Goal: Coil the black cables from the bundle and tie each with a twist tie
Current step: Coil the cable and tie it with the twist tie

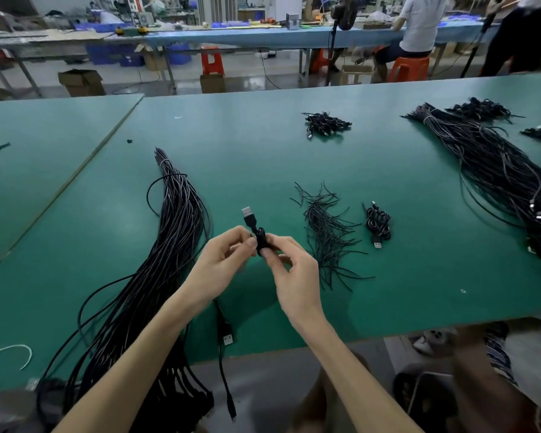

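A matte green table top [263, 145] is spreading across a workshop, with blue benches [263, 37] and orange stools [408, 68] standing far behind the coiled cable [260, 240]. Left of the coiled cable, a long bundle [175, 232] of glossy black cables is lying fanned out, its near end spilling over the table's front edge. The left hand [222, 264] and right hand [294, 276] are pinching the coiled cable between fingertips from either side, just above the table, its silver USB plug [247, 211] pointing up. Right of the coiled cable, thin black twist ties [325, 235] are lying in a loose heap, then one tied coil [378, 226]. Well right, a second bundle [497, 170] is sprawling to the edge. The widest gap between things is lying behind the coiled cable.
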